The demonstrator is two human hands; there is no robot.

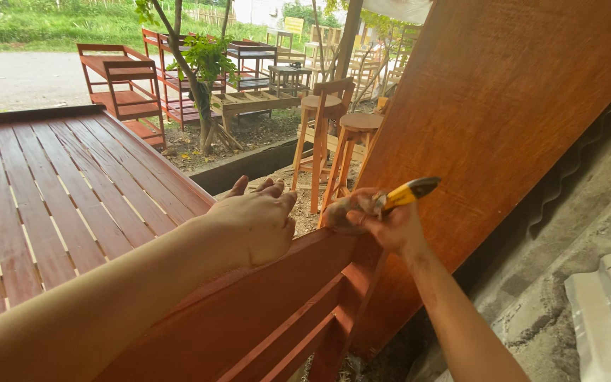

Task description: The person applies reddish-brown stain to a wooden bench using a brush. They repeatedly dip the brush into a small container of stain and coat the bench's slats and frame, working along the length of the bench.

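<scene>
My left hand [256, 221] rests palm down on the top rail of a red-brown wooden frame [263, 311], fingers loosely spread, holding nothing. My right hand [380, 221] grips a tool with a yellow handle [408, 192]; its working end is hidden inside my stained fingers, close to the end of the rail. Just behind my right hand leans a large red-brown wooden board [489, 120].
A slatted red-brown platform [58, 205] lies to the left. Two wooden stools [337, 134] stand beyond the rail, with a small tree [203, 78] and red shelving units [125, 85] farther back. A grey concrete wall [588, 212] rises on the right.
</scene>
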